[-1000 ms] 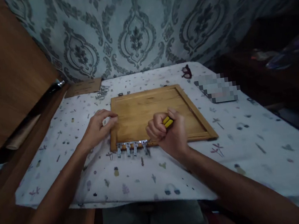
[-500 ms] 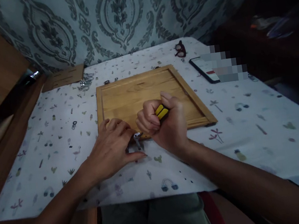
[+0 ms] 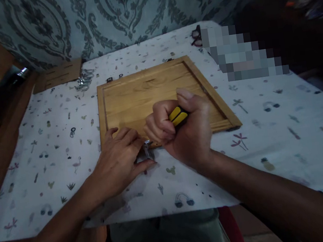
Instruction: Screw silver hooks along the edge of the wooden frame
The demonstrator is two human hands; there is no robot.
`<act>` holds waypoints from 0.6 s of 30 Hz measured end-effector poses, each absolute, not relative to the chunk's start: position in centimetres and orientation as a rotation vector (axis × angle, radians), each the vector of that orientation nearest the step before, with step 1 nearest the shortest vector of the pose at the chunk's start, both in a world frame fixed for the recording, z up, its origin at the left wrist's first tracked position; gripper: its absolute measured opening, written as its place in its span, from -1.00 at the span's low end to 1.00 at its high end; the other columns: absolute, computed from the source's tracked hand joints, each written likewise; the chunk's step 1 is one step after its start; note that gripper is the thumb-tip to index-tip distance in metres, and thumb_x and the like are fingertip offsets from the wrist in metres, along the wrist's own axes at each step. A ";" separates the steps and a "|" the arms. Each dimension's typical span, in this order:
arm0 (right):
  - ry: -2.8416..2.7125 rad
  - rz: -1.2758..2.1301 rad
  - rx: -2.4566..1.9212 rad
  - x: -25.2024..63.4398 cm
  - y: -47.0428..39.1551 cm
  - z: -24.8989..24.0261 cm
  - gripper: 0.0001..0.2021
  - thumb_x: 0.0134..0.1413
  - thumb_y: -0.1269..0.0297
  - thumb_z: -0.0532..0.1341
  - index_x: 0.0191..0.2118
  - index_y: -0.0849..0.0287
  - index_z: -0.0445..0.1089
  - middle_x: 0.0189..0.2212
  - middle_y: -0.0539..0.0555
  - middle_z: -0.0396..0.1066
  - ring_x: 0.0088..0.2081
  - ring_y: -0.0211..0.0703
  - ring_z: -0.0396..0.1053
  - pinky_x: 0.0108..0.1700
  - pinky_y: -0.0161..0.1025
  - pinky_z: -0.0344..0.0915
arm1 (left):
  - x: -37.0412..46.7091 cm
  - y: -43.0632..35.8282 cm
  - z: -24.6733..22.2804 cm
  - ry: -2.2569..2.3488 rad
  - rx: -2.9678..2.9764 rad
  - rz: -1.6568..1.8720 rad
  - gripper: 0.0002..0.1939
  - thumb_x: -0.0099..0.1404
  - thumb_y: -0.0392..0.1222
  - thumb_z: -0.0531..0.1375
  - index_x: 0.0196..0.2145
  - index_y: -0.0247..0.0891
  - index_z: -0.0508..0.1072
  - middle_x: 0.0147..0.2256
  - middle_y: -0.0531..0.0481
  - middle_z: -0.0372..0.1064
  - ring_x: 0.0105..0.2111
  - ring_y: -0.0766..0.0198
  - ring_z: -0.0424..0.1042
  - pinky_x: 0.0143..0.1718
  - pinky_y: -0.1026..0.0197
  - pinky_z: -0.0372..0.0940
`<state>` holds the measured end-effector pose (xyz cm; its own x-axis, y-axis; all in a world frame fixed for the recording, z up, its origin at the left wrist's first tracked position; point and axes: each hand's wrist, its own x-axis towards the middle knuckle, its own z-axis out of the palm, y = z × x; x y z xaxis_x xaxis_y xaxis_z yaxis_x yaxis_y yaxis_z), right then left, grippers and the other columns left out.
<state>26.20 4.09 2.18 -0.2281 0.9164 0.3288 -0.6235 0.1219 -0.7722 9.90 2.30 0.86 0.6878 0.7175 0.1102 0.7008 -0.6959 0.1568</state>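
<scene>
My right hand point(image 3: 188, 131) is closed in a fist around the yellow-and-black handle of a screwdriver point(image 3: 178, 116). Most of its shaft is hidden behind my fingers. A small metal bracket point(image 3: 146, 148) sits at the near edge of a framed wooden panel point(image 3: 135, 100), which lies on the table. My left hand point(image 3: 121, 156) is closed about that bracket, thumb on the near side and fingers over the panel's edge. The screwdriver's hidden tip points toward the bracket; whether it touches a screw I cannot tell.
Several loose metal pieces point(image 3: 84, 80) lie at the back left beside a piece of cardboard point(image 3: 57, 76). Eyeglasses point(image 3: 197, 37) rest at the back right, next to a blurred-out patch. A patterned white cloth point(image 3: 170, 191) covers the table.
The view has shifted a little, so the panel looks nearer. My right fist and the screwdriver handle have turned slightly and moved to the right; my left hand keeps its hold on the bracket.
</scene>
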 end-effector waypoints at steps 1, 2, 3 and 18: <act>-1.042 1.481 -0.375 26.2 4.1 2.2 -0.27 0.13 -0.43 0.07 -0.74 0.08 -0.02 -0.82 -0.14 -0.17 -0.74 -0.38 -0.17 -0.67 -0.31 -0.17 | 9.9 2.3 0.9 1.174 2.788 0.237 -0.57 0.30 0.13 0.32 -0.08 -0.28 0.56 -0.08 -0.15 0.49 -0.08 -0.02 0.41 0.02 -0.16 0.20; -1.039 1.475 -0.375 26.2 4.0 2.1 -0.26 0.13 -0.44 0.05 -0.73 0.09 -0.02 -0.82 -0.13 -0.17 -0.74 -0.38 -0.17 -0.67 -0.31 -0.17 | 9.9 2.3 0.9 1.173 2.784 0.223 -0.57 0.31 0.13 0.31 -0.07 -0.28 0.56 -0.08 -0.15 0.49 -0.09 -0.01 0.41 0.02 -0.16 0.19; -1.030 1.472 -0.376 26.2 4.0 2.1 -0.26 0.15 -0.44 0.04 -0.73 0.09 -0.02 -0.82 -0.13 -0.17 -0.74 -0.37 -0.17 -0.67 -0.31 -0.18 | 9.8 2.4 0.9 1.174 2.780 0.213 -0.57 0.31 0.13 0.31 -0.07 -0.28 0.56 -0.08 -0.15 0.50 -0.09 -0.01 0.41 0.02 -0.16 0.19; -0.982 1.491 -0.432 26.1 3.6 2.4 -0.32 0.15 -0.30 0.13 -0.76 0.07 0.04 -0.80 -0.13 -0.22 -0.72 -0.35 -0.18 -0.64 -0.25 -0.20 | 9.7 2.6 0.9 1.137 2.774 0.242 -0.55 0.29 0.17 0.31 -0.11 -0.28 0.57 -0.06 -0.15 0.51 -0.09 0.00 0.44 -0.04 -0.09 0.21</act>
